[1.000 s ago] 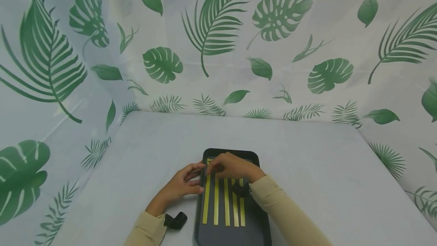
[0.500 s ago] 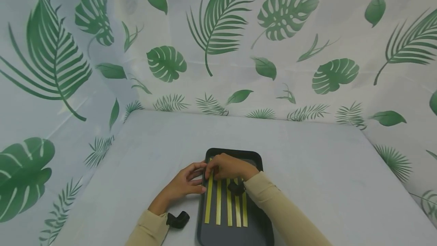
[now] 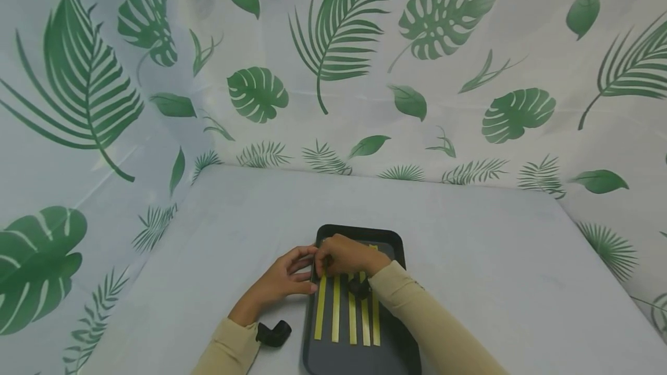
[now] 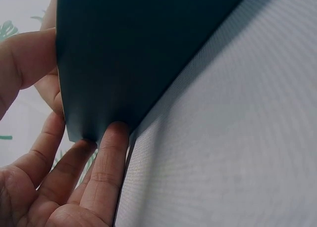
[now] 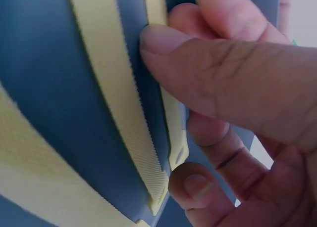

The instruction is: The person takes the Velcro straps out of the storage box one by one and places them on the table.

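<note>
A dark grey tray (image 3: pixel 333 359) holds several yellow hacksaw blades (image 3: pixel 336 314) laid side by side lengthwise. Over the tray's far left part, my right hand (image 3: pixel 346 254) pinches the leftmost hacksaw blade (image 5: pixel 173 115) between thumb and index finger, near its far end. Fine teeth and an end hole show in the right wrist view, where the other fingers are loosely bent beside the blade tip. My left hand (image 3: pixel 278 282) rests fingertips against the outside of the tray's left wall (image 4: pixel 119 64), its fingers spread and only slightly bent. The right hand covers the far ends of some blades.
The tray stands on a white table (image 3: pixel 484 259). Hanging cloth (image 3: pixel 354 120) with green leaf prints encloses the back and sides. A black wrist camera (image 3: pixel 273 334) sits at the left cuff, and another (image 3: pixel 358 288) hangs over the blades.
My right hand has slid slightly nearer along the leftmost blade, its fingers closing in more. The left hand stays at the tray wall. The head view has shifted a little.
</note>
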Action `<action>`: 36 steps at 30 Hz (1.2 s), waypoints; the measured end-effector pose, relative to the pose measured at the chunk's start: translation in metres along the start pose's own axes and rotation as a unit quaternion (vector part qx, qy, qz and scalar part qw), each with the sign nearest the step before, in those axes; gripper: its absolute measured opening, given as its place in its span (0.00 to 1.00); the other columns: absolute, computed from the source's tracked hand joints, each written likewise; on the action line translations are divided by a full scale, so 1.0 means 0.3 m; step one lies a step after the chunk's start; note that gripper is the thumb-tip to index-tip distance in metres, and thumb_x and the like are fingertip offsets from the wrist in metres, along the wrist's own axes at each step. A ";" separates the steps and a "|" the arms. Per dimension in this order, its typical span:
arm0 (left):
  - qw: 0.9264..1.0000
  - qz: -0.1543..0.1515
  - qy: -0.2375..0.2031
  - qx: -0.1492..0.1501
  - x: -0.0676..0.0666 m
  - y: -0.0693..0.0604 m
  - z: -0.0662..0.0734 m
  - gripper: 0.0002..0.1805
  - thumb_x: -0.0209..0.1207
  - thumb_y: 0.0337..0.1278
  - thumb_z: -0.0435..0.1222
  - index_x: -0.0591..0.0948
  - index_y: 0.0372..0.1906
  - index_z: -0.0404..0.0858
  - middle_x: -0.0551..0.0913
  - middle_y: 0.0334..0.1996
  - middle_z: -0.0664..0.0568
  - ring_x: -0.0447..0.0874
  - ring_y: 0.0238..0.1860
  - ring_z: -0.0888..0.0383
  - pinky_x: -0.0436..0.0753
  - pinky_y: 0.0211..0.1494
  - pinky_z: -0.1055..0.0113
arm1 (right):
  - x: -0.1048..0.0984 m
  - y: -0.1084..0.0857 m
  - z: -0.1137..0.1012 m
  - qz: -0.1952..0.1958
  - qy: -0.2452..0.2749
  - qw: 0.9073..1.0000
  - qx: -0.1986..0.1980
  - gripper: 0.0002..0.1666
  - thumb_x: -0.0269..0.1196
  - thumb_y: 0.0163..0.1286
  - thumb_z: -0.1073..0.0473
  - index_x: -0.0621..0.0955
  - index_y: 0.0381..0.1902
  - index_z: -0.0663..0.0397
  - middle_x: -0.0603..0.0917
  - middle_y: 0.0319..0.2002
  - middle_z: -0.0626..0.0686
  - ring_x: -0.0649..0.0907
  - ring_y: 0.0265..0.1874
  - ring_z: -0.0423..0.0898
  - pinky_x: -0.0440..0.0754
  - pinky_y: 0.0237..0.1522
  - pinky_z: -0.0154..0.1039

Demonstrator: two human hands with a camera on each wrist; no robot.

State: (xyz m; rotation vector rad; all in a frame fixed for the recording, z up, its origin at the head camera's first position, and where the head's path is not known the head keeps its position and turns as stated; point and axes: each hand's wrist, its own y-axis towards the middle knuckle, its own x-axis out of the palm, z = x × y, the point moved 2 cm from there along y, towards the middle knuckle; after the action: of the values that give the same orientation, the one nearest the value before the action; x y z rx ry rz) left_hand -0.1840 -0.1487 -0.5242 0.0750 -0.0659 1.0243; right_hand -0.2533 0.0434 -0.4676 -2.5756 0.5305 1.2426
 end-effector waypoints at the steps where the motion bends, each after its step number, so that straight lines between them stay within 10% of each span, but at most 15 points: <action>1: 1.000 0.000 0.001 0.000 0.000 0.000 0.000 0.43 0.71 0.64 0.26 0.61 0.78 0.20 0.55 0.82 0.25 0.60 0.80 0.26 0.83 0.70 0.60 | 0.001 0.001 0.000 -0.001 -0.002 1.000 0.000 0.13 0.75 0.61 0.78 0.89 0.28 0.55 0.88 0.31 0.45 0.80 0.29 0.30 0.83 0.37 0.26; 36: 1.000 0.011 0.022 -0.002 0.004 0.000 0.011 0.46 0.73 0.65 0.30 0.61 0.80 0.23 0.58 0.81 0.27 0.57 0.81 0.27 0.81 0.73 0.55 | -0.119 -0.103 -0.069 0.071 0.016 0.997 -0.026 0.13 0.64 0.75 0.77 0.89 0.48 0.59 0.86 0.41 0.49 0.80 0.40 0.38 0.85 0.47 0.37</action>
State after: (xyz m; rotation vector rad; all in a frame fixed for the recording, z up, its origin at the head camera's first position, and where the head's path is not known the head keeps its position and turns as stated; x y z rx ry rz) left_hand -0.1833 -0.1480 -0.5207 0.0482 -0.0290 1.0467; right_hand -0.2463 0.0719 -0.4253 -2.6450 0.7074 1.2790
